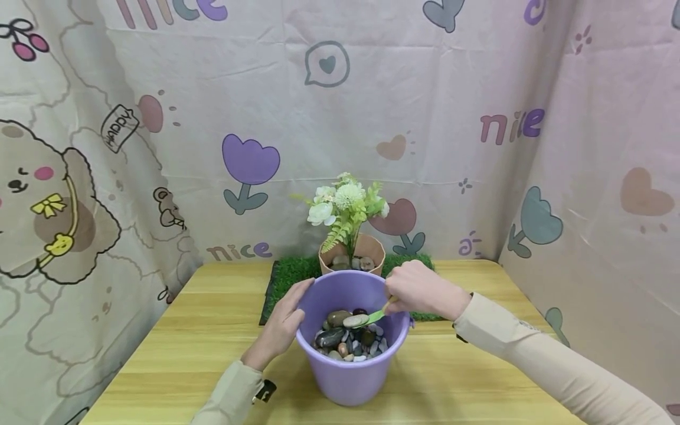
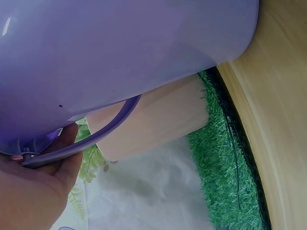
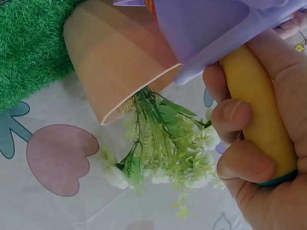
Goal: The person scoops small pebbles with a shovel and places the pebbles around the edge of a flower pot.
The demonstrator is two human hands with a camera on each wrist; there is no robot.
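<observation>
On the wood-grain tabletop (image 1: 175,354) stands a purple bucket (image 1: 350,381) of stones (image 1: 330,337), the left hand (image 1: 278,327) gripping its left rim. Over the right rim, the right hand (image 1: 419,288) clasps a yellow-handled trowel (image 1: 376,317) slanting leftward and down beneath a pale stone (image 1: 355,321).

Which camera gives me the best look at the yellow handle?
The right wrist view: the yellow handle shows large and close, most of its length visible within the right hand. The head view shows only a short yellow bit between that hand and the green part. Left wrist shows none.
</observation>
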